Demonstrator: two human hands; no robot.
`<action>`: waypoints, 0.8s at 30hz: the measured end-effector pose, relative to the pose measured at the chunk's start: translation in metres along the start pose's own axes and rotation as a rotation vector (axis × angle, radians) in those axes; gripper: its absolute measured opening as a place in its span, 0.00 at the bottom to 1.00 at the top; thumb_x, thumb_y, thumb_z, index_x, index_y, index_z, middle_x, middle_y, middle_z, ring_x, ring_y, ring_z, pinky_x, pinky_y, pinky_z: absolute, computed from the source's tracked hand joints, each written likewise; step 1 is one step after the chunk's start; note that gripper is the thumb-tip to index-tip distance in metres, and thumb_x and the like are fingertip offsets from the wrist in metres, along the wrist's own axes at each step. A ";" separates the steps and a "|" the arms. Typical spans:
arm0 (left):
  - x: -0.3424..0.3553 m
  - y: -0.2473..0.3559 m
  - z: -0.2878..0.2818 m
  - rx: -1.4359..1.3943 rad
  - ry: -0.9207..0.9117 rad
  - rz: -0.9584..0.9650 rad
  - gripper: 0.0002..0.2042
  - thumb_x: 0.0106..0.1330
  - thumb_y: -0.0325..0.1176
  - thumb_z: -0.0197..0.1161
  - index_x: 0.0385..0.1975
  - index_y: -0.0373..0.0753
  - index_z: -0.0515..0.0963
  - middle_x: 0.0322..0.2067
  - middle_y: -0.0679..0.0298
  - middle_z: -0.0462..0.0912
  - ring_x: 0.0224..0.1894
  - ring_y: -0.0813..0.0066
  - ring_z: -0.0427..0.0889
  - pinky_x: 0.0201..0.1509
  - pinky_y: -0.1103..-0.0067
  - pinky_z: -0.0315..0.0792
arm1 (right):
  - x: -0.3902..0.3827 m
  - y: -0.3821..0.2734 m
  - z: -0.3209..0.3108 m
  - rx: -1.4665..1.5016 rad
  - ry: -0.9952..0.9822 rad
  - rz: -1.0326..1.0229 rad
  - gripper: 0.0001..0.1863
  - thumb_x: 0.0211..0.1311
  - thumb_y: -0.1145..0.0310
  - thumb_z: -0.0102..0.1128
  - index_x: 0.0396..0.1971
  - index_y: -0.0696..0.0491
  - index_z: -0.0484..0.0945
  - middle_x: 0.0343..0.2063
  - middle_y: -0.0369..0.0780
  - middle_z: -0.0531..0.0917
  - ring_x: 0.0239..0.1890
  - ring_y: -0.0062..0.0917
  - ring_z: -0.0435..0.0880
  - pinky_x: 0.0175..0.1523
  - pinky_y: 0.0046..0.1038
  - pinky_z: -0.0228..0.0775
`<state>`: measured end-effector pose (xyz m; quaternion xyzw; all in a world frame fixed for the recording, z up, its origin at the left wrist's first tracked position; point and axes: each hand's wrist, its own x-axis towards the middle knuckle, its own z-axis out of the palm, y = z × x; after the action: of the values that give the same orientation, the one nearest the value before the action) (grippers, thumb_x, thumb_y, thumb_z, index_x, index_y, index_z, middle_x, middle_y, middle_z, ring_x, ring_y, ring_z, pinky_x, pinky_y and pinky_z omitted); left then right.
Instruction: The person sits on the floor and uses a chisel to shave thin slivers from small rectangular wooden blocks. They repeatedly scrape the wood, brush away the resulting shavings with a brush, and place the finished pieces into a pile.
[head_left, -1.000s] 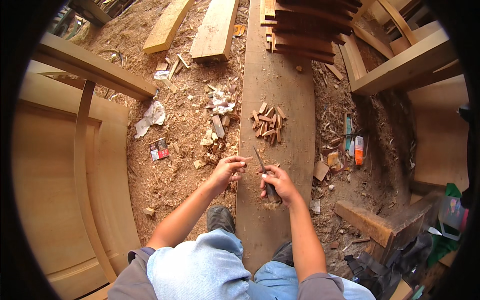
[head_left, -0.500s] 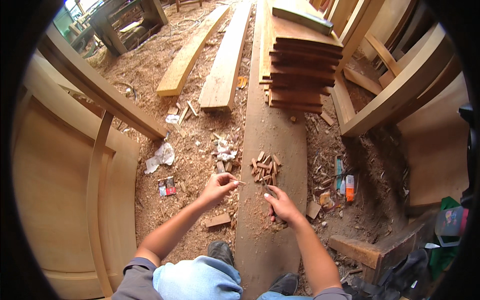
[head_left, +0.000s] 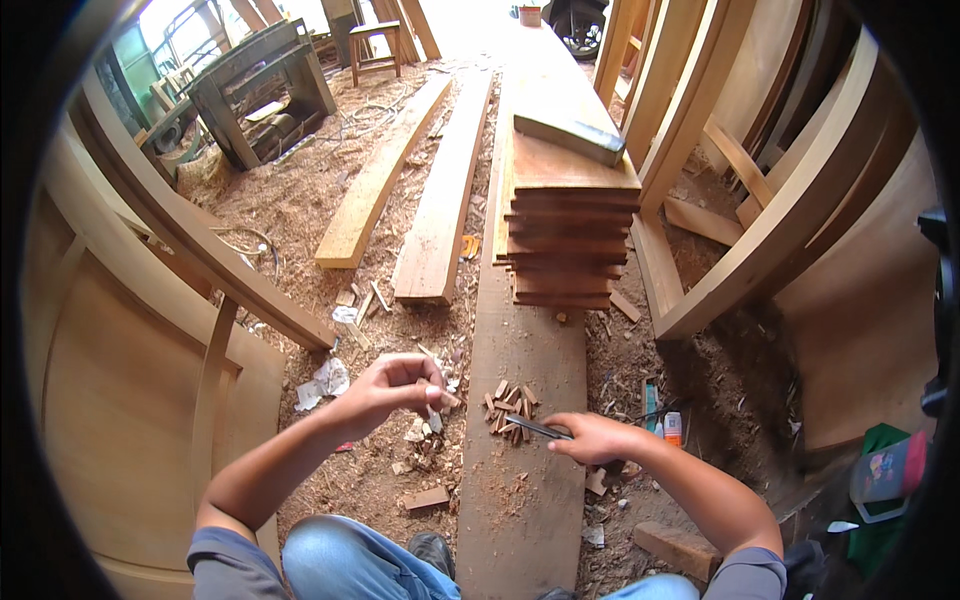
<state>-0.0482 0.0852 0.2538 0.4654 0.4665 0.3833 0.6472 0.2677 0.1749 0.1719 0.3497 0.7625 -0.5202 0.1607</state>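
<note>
My left hand (head_left: 393, 388) is raised over the left edge of a long wooden board (head_left: 520, 545), fingers pinched on a small wooden peg (head_left: 450, 399). My right hand (head_left: 598, 440) is closed around a slim dark bladed tool (head_left: 538, 427); whether it is a knife or a chisel I cannot tell. Its tip points left, over a small heap of short wooden pegs (head_left: 511, 406) lying on the board. Fine shavings are scattered on the board nearer to me.
A stack of dark-edged planks (head_left: 562, 245) stands on the far part of the board, a thick block (head_left: 570, 138) on top. Two long timbers (head_left: 440, 230) lie to the left. Wooden frames (head_left: 225, 240) flank both sides. Shavings cover the floor; an orange-and-white container (head_left: 672, 430) sits at right.
The view has tilted up. My left hand has lifted away from the heap with the peg. My right hand has turned, so the tool now points left across the pegs.
</note>
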 end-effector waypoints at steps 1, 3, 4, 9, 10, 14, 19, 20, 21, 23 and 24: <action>-0.008 0.008 0.003 -0.021 0.000 0.003 0.13 0.65 0.40 0.71 0.36 0.36 0.78 0.35 0.63 0.85 0.37 0.81 0.82 0.42 0.81 0.77 | -0.010 0.005 -0.001 0.044 -0.013 0.066 0.29 0.68 0.59 0.57 0.66 0.56 0.66 0.30 0.46 0.84 0.25 0.30 0.85 0.32 0.33 0.78; -0.024 0.022 0.007 -0.054 0.044 0.071 0.12 0.65 0.37 0.70 0.36 0.35 0.78 0.34 0.65 0.84 0.37 0.82 0.82 0.41 0.81 0.77 | -0.028 0.015 -0.001 0.233 0.013 0.173 0.32 0.68 0.63 0.58 0.69 0.55 0.61 0.29 0.44 0.83 0.24 0.26 0.84 0.27 0.29 0.77; -0.033 0.028 0.007 -0.050 0.102 0.055 0.11 0.65 0.36 0.70 0.36 0.36 0.78 0.34 0.66 0.84 0.37 0.82 0.82 0.41 0.81 0.77 | -0.032 0.018 0.001 0.283 0.065 0.181 0.36 0.68 0.66 0.56 0.73 0.52 0.54 0.26 0.41 0.82 0.22 0.22 0.82 0.24 0.26 0.75; -0.071 0.059 0.012 0.038 0.407 0.038 0.08 0.66 0.35 0.69 0.36 0.38 0.79 0.32 0.68 0.84 0.35 0.83 0.82 0.39 0.83 0.77 | -0.033 0.011 0.015 0.714 0.354 0.057 0.43 0.60 0.79 0.56 0.75 0.49 0.50 0.33 0.43 0.80 0.24 0.23 0.81 0.26 0.27 0.76; -0.079 0.063 0.015 0.011 0.467 0.018 0.08 0.67 0.34 0.69 0.36 0.38 0.80 0.32 0.68 0.84 0.34 0.84 0.82 0.38 0.83 0.77 | -0.027 0.003 0.018 0.790 0.379 0.000 0.43 0.59 0.80 0.56 0.75 0.49 0.50 0.33 0.43 0.80 0.25 0.23 0.81 0.26 0.27 0.76; -0.115 0.066 0.035 -0.091 0.596 0.043 0.06 0.68 0.33 0.67 0.38 0.39 0.81 0.31 0.70 0.84 0.33 0.85 0.82 0.37 0.84 0.77 | -0.001 -0.045 0.029 1.085 0.410 -0.124 0.40 0.59 0.82 0.57 0.72 0.52 0.55 0.28 0.41 0.78 0.21 0.25 0.80 0.26 0.29 0.77; -0.162 0.042 0.039 -0.007 0.802 0.126 0.06 0.67 0.30 0.67 0.39 0.38 0.81 0.30 0.69 0.84 0.32 0.85 0.82 0.34 0.85 0.75 | 0.029 -0.122 0.065 1.072 0.293 -0.170 0.37 0.60 0.78 0.61 0.70 0.56 0.59 0.35 0.42 0.78 0.26 0.24 0.81 0.24 0.28 0.78; -0.169 0.035 0.037 0.078 0.871 0.139 0.05 0.67 0.30 0.67 0.38 0.37 0.82 0.30 0.68 0.84 0.31 0.84 0.82 0.34 0.84 0.76 | 0.033 -0.135 0.075 1.080 0.251 -0.207 0.36 0.61 0.78 0.60 0.70 0.56 0.59 0.34 0.42 0.78 0.27 0.24 0.80 0.25 0.28 0.78; -0.176 0.028 0.035 0.157 0.940 0.155 0.05 0.66 0.30 0.67 0.37 0.37 0.82 0.30 0.68 0.85 0.31 0.83 0.82 0.33 0.83 0.76 | 0.038 -0.147 0.087 1.077 0.191 -0.210 0.36 0.62 0.78 0.60 0.70 0.55 0.59 0.34 0.42 0.78 0.28 0.23 0.80 0.25 0.27 0.79; -0.191 0.016 0.033 0.303 1.052 0.163 0.05 0.65 0.29 0.68 0.35 0.35 0.82 0.29 0.67 0.86 0.31 0.82 0.83 0.33 0.82 0.76 | 0.047 -0.165 0.111 1.084 0.091 -0.150 0.35 0.62 0.77 0.61 0.70 0.52 0.61 0.32 0.39 0.78 0.27 0.21 0.78 0.25 0.26 0.78; -0.199 0.011 0.033 0.375 1.091 0.140 0.05 0.65 0.29 0.68 0.34 0.35 0.82 0.28 0.66 0.86 0.30 0.82 0.84 0.33 0.82 0.76 | 0.052 -0.172 0.124 1.065 0.073 -0.173 0.34 0.62 0.77 0.60 0.69 0.52 0.62 0.30 0.38 0.78 0.26 0.21 0.78 0.25 0.26 0.77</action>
<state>-0.0706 -0.1050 0.3178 0.3368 0.7606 0.5204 0.1929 0.0957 0.0453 0.2068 0.3364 0.4244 -0.8336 -0.1088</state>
